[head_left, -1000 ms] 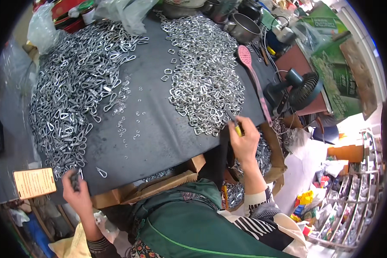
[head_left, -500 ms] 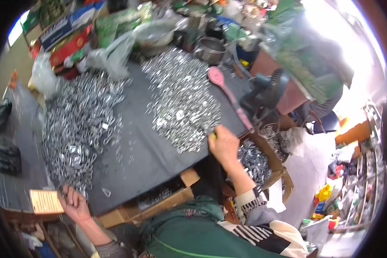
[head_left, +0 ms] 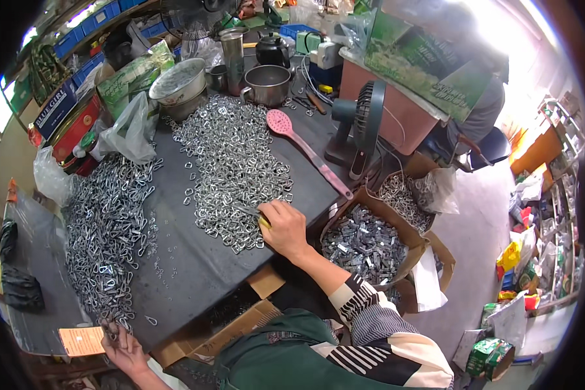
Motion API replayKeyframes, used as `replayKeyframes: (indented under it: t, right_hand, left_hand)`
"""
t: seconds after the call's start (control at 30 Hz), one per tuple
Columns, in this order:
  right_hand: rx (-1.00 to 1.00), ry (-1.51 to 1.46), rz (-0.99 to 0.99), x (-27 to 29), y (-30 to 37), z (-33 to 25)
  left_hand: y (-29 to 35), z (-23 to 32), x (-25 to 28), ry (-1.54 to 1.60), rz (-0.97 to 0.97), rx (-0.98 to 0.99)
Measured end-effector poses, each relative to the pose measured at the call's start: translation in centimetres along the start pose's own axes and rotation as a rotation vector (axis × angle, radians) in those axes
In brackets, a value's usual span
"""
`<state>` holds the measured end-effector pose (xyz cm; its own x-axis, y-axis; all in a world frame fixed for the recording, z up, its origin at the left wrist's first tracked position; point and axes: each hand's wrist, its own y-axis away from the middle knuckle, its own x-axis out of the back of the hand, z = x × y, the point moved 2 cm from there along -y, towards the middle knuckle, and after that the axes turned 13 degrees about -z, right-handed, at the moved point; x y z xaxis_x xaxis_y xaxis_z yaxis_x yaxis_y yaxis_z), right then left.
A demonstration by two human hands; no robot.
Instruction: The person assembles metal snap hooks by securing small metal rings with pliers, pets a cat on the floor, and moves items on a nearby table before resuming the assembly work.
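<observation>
My right hand point(head_left: 283, 227) is closed around a small yellow-handled metal tool point(head_left: 264, 222), which looks like pliers. Its metal tip lies over the near right side of a broad heap of shiny metal rings point(head_left: 240, 162). Down at the table's near left edge, my left hand point(head_left: 125, 348) has its fingers curled together; a small dark thing shows at the fingertips, too small to name. Just beyond it begins a long heap of grey metal snap hooks point(head_left: 107, 234). One loose hook point(head_left: 151, 320) lies beside that hand, and an orange printed card point(head_left: 82, 341) adjoins it on the left.
A pink long-handled perforated spoon point(head_left: 309, 153) lies right of the rings. Beyond are a steel pot point(head_left: 268, 86), a white bowl point(head_left: 177, 82) and a small fan point(head_left: 367, 123). A carton of metal parts point(head_left: 365, 244) stands beside my right arm. Tiny rings point(head_left: 162, 263) are scattered between the heaps.
The whole view has shifted and become sharper. My right hand with the tool sits a little further left over the ring heap. My left hand stays by the card at the table edge.
</observation>
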<state>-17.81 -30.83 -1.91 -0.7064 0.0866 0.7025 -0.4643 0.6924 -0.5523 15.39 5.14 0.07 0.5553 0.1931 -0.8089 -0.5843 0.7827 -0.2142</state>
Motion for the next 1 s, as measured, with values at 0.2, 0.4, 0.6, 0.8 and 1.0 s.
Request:
replayKeyframes:
  t: [0.2,0.4,0.6,0.8,1.0]
  right_hand:
    - [-0.101,-0.191,0.042,0.8,-0.1,-0.5]
    - [-0.067,-0.242,0.031,0.6,0.3,0.8]
    - [0.113,-0.153,0.085,13.0,-2.4,0.7]
    - [0.134,0.813,0.534,35.8,-14.4,5.5]
    - [-0.652,1.06,0.065,50.7,-22.7,14.5]
  left_hand:
    - [1.7,0.5,2.3,0.018,-0.017,0.084]
    - [0.9,-4.9,-0.7,0.267,-0.015,0.551]
    - [-1.0,-8.4,-7.2,-0.125,0.115,0.69]
    - [-1.5,-10.2,-10.2,-0.294,0.171,0.73]
    - [-1.7,-10.6,-10.9,-0.311,0.044,0.734]
